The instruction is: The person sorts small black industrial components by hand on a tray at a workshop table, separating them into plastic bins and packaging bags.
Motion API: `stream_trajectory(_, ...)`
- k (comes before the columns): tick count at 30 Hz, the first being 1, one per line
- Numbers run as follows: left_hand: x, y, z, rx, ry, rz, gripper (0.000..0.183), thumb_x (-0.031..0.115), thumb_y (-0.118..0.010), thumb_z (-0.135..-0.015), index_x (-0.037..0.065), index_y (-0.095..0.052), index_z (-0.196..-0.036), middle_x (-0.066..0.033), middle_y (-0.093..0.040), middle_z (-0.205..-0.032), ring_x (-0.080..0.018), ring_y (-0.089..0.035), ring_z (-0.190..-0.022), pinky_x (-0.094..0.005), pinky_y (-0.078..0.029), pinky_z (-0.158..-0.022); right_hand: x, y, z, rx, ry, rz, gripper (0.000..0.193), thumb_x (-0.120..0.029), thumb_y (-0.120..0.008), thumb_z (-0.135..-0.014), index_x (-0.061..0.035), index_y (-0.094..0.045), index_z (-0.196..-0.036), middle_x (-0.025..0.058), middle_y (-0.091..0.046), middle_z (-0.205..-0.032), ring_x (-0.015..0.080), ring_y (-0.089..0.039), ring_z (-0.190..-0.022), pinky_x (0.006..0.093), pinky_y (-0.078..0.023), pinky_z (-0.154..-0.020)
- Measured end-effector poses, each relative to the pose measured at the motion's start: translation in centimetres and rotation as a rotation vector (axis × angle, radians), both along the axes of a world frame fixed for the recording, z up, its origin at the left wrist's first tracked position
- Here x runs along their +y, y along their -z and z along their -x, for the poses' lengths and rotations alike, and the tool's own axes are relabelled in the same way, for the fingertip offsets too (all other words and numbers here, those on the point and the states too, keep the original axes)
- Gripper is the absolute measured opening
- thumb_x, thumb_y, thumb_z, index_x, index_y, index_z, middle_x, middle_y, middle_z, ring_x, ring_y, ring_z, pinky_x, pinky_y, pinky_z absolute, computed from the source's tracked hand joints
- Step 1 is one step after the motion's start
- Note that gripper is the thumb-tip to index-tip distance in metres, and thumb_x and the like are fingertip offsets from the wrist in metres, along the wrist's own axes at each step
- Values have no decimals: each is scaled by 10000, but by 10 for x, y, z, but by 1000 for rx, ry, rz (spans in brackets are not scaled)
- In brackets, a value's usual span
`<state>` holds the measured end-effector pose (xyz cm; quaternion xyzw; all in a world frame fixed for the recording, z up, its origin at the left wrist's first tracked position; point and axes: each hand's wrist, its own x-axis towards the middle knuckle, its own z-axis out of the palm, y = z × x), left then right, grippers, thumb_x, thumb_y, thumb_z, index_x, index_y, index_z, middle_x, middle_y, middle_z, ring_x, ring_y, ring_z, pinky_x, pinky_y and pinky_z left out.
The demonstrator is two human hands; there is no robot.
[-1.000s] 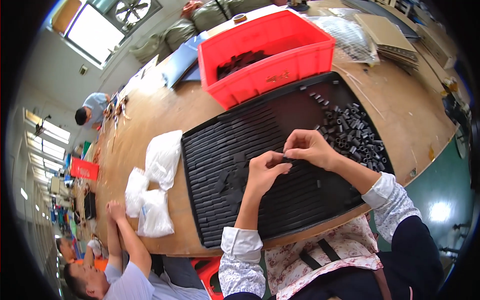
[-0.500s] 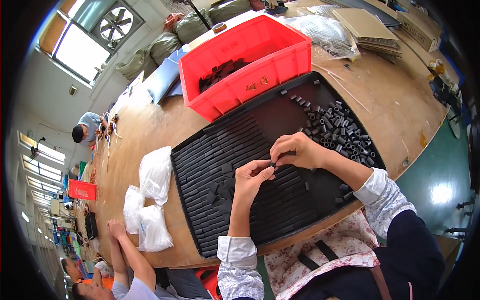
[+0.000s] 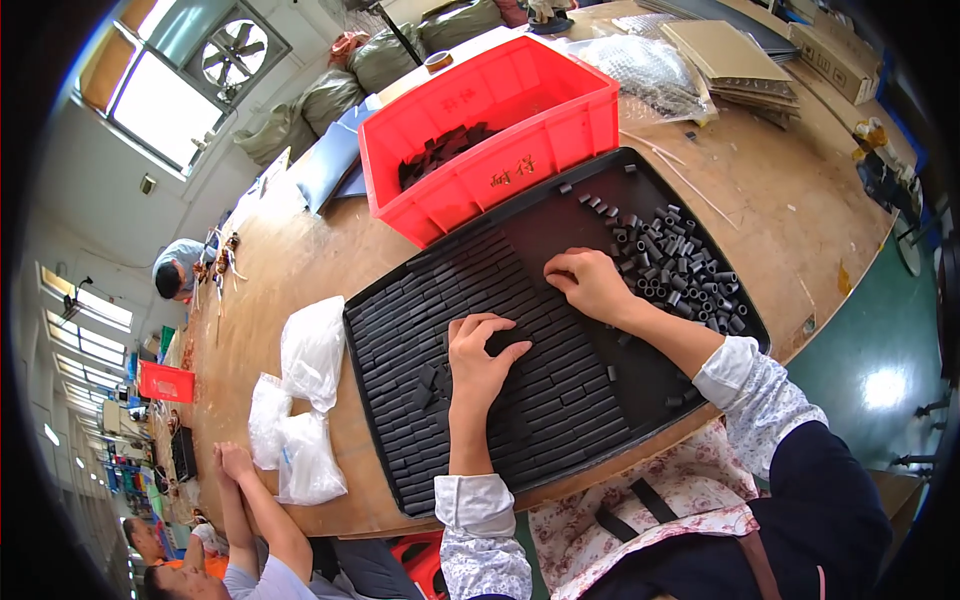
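Observation:
Over the rows of small black blocks (image 3: 465,285) in the black tray (image 3: 752,325), my left hand (image 3: 478,358) hovers open, thumb and index finger apart with nothing seen between them. Loose black pieces (image 3: 430,385) lie on the rows beside it. My right hand (image 3: 592,284) is closed, its fingers bent together at the edge of the rows. Whatever its fingertips hold, if anything, is hidden. Just beyond that hand, a heap of short black tubes (image 3: 680,265) covers the tray's right side.
Behind the tray stands a red bin (image 3: 500,170) with dark pieces inside. White plastic bags (image 3: 312,350) lie to the left, near a co-worker's clasped hands (image 3: 235,460). Cardboard sheets (image 3: 730,50) and bubble wrap (image 3: 645,75) sit at the back right.
My two hands were together over the tray, fingers around a small black piece. They have parted: the left lowered leftward over the rows, the right apart from it.

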<state>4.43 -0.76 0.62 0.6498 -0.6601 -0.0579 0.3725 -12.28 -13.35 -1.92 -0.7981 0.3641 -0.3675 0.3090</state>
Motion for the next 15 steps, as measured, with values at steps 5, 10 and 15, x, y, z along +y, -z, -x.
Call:
stream_trajectory(5, -1, -2, 6, 273, -11, -114, 252, 67, -774, -632, 57, -659, -855, -36, -603, -799, -162, -542, -759, -268, -448, -677, -8, 4, 11, 66, -95, 114, 125, -94, -639, -756, -64, -670, -873, 108, -611, -846, 297, -553, -860, 372, -450, -764)
stream_trajectory(10, 6, -8, -4, 868, 19, -134, 90, 16, -648, -810, 35, -587, -873, -18, -583, -795, -80, -563, -648, -180, -429, -587, -8, -24, 33, 440, -42, 143, 129, -182, -657, -745, -75, -654, -817, 85, -592, -816, 275, -548, -887, 377, -457, -795)
stream_trajectory(15, 0, -12, 4, 1225, 124, -42, 96, -23, -530, -838, 47, -507, -777, -59, -579, -850, -132, -600, -780, -291, -519, -768, 0, -32, 44, 699, -124, 279, 199, -210, -750, -637, -101, -588, -674, 36, -565, -844, 243, -525, -906, 356, -456, -775)
